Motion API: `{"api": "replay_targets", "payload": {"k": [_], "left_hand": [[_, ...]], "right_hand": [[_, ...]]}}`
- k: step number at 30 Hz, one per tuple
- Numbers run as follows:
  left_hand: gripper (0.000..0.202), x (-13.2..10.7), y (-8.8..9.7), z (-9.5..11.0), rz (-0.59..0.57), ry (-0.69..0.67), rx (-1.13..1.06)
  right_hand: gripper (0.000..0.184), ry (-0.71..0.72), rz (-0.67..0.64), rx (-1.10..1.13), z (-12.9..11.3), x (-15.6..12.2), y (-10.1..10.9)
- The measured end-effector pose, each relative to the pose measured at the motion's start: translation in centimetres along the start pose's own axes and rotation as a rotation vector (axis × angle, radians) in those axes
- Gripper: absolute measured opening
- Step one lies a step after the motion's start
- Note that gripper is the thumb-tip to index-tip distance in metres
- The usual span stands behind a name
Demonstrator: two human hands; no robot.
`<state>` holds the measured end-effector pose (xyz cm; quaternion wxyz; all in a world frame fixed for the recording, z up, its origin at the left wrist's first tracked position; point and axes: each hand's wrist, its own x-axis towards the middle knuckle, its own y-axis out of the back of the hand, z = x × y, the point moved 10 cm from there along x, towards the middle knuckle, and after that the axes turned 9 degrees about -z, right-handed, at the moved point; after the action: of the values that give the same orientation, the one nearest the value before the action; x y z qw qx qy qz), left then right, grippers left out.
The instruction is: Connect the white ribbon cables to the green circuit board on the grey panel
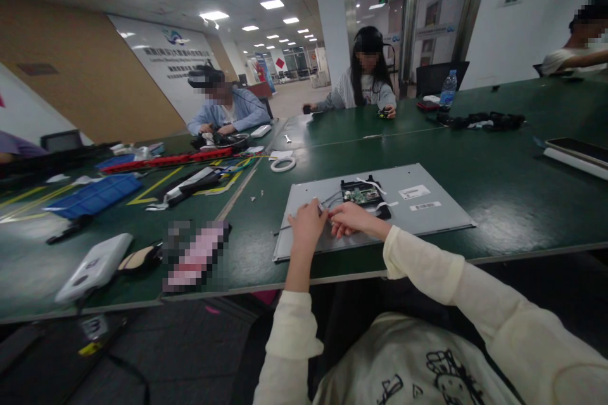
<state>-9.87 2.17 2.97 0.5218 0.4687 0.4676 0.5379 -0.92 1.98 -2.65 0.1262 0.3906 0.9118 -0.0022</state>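
A flat grey panel (449, 209) with white labels lies on the green table in front of me. On its upper middle sits a green circuit board (363, 194) in a black frame, with strips of white tape at its side. Grey cables (334, 197) run from the board toward my fingers. My left hand (308, 223) is closed in a pinch over the panel's left part, and a thin dark strip (281, 230) sticks out beside it. Fingertips of my right hand (350, 219) meet those of the left, also pinched. What they grip is too small to make out.
Left of the panel lie a pink phone (197, 256), a white power bank (95, 266) and a blue tray (95, 195). A white tape roll (283, 164) is beyond the panel. Co-workers (230, 104) sit across the table; a bottle (448, 90) stands at the far right.
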Motion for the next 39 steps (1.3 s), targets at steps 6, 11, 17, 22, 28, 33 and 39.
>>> {"api": "replay_targets", "payload": {"k": [6, 11, 17, 22, 28, 33, 39], "left_hand": [[0.042, -0.1, -0.7, -0.2, -0.049, -0.041, -0.001], [0.041, -0.1, -1.5, 0.3, -0.040, -0.095, 0.034], [0.045, -0.2, -1.6, 0.5, -0.018, -0.111, 0.057], [0.045, -0.1, -1.7, 0.1, -0.034, -0.101, -0.005], [0.050, -0.1, -1.5, -0.5, -0.006, -0.093, -0.078], [0.053, -0.3, -0.3, -1.0, 0.094, -0.063, -0.093], [0.049, -1.0, 2.1, -1.6, 0.307, -0.035, -0.127]], "right_hand": [[0.028, 0.352, 0.223, -0.725, -4.3, -4.4, 0.1], [0.052, 0.484, 0.075, -1.149, -3.6, -7.5, -2.7], [0.067, 0.431, -0.025, -1.184, -1.8, -7.8, -2.7], [0.061, 0.518, -0.072, -1.243, -2.4, -9.7, -1.8], [0.062, 0.532, -0.018, -1.369, -2.8, -12.2, 0.8], [0.067, 0.355, 0.030, -1.296, -0.7, -12.2, 4.7], [0.067, 0.259, 0.037, -1.159, 0.6, -11.9, 6.2]]}}
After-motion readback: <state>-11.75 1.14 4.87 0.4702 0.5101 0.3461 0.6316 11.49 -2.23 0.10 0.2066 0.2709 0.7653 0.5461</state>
